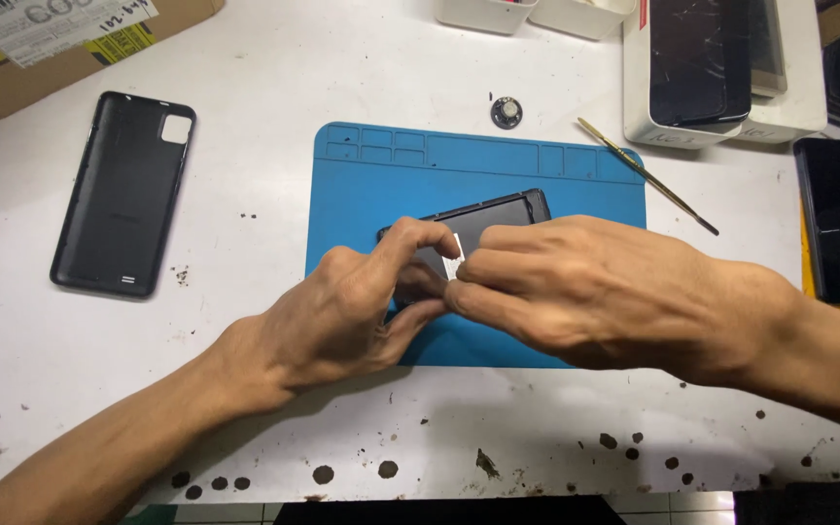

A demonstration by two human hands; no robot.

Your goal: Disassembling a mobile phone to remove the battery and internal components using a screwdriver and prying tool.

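A dark opened phone lies on a blue work mat in the middle of the white table. My left hand grips the phone's near left edge between thumb and forefinger. My right hand reaches in from the right, its fingertips pinching a small white piece over the phone. Most of the phone is hidden under both hands. A black back cover with a camera cut-out lies apart on the left.
A cardboard box sits at the far left corner. A thin brass-handled tool and a small round part lie beyond the mat. White trays with phones stand far right; another dark phone lies at the right edge.
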